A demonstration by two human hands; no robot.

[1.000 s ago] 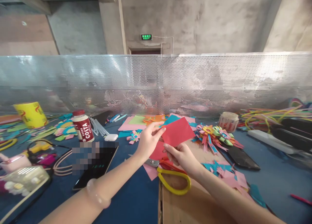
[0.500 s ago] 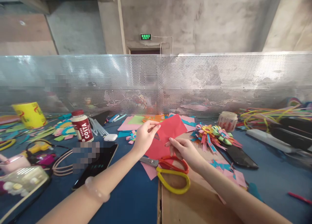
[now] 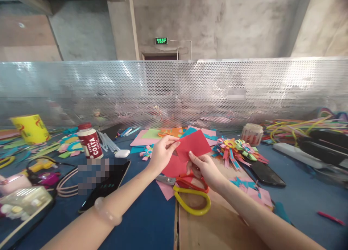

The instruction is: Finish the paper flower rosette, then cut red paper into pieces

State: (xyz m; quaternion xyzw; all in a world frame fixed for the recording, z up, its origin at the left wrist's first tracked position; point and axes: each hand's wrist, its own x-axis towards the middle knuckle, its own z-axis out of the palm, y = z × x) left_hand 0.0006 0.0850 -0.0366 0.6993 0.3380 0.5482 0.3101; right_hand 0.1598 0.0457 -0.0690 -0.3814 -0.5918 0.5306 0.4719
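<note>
Left hand [image 3: 162,155] and right hand [image 3: 208,171]: fingers pinching thin red rectangular paper sheet [image 3: 196,144], held above blue tabletop [image 3: 146,215] | step: apparently aligning or folding | next: likely needs edges steadied

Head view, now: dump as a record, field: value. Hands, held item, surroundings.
held: red paper
left hand: pinching its left corner
right hand: thumb on its lower edge, other fingers partly hidden
below held: more red paper; same folded sheet or another, can't tell
nearer wearer: scissors, yellow and red handles
right: paper flowers, dark phone
left: red-capped bottle
behind: perforated metal panel, green exit sign
</note>
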